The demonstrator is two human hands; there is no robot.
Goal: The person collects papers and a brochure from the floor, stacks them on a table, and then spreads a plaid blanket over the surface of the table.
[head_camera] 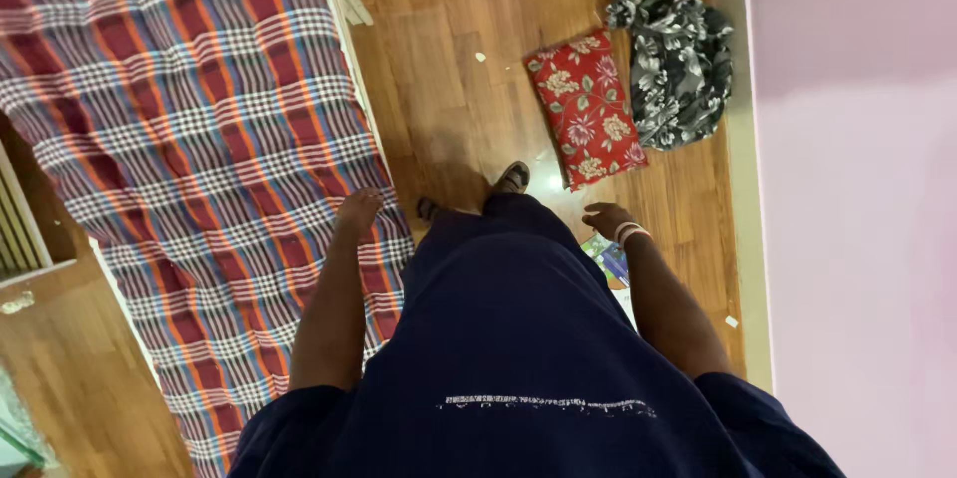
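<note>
Quickly: my left hand hung loose, fingers slack, holding nothing, at the edge of the red, blue and white checked cloth-covered mattress, whose long axis ran away from me along my left side. My right hand, white band at the wrist, was also slack and empty, nearest the red floral rectangular cushion ahead on the wooden floor, black-and-white floral cloth bundle just beyond.
</note>
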